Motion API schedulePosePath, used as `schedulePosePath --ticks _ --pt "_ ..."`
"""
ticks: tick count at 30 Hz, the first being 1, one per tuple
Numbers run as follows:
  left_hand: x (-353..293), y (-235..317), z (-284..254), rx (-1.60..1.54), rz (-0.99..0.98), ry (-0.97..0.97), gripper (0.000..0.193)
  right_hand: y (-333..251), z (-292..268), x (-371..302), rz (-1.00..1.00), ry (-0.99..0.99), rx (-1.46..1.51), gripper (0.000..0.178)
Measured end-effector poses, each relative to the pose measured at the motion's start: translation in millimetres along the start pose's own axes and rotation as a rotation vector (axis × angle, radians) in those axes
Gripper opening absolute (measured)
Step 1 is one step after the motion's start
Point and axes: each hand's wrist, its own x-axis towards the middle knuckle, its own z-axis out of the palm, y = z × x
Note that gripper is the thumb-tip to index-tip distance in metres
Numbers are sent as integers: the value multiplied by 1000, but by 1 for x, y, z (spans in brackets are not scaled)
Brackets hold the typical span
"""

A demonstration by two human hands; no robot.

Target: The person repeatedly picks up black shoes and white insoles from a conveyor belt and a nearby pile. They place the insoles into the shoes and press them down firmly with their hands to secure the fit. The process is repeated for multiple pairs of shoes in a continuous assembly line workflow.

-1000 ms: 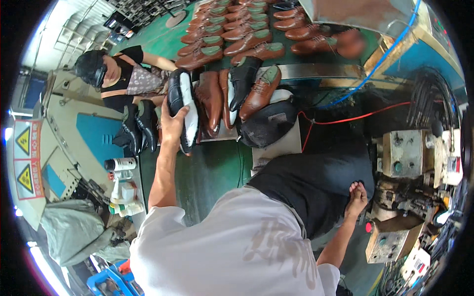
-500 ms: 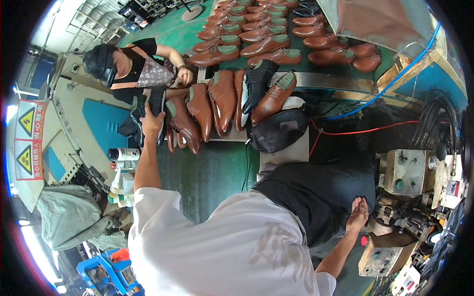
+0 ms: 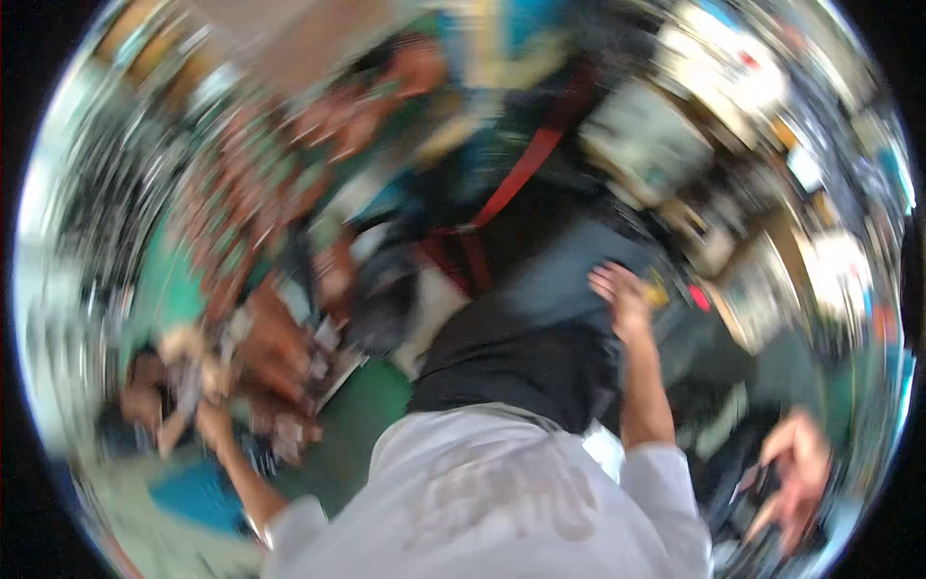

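Note:
Motion smears the whole head view. My left hand (image 3: 213, 423) reaches out at the left, beside the row of brown leather shoes (image 3: 275, 338) and close to a co-worker's hand. Its fingers are too blurred to show whether a shoe is in them. My right hand (image 3: 622, 291) rests at the knee of my black trousers (image 3: 531, 352), fingers stretched out and holding nothing. A dark bag (image 3: 388, 301) lies beyond the near shoes.
A co-worker (image 3: 145, 391) sits at the far left. More brown shoes (image 3: 241, 183) fill the bench behind. Machine control boxes (image 3: 646, 140) stand at the right. Another person's arm (image 3: 799, 473) shows at the lower right.
The view has swung to the right, shifting the shoes and co-worker left and down. Another person has come into view at the right. My right hand stays by my leg.

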Motion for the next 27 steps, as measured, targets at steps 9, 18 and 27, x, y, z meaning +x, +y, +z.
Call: schedulePosePath --ticks 9,18,27 --pt "-18 404 -80 -870 970 24 40 20 -4 -24 -58 376 3 30" --pt "-385 614 -140 -921 2163 -857 30 75 -84 -350 -164 1651 -573 35" --pt "-421 627 -125 -580 2553 -756 28 179 -9 -741 1023 1823 -1029 99"
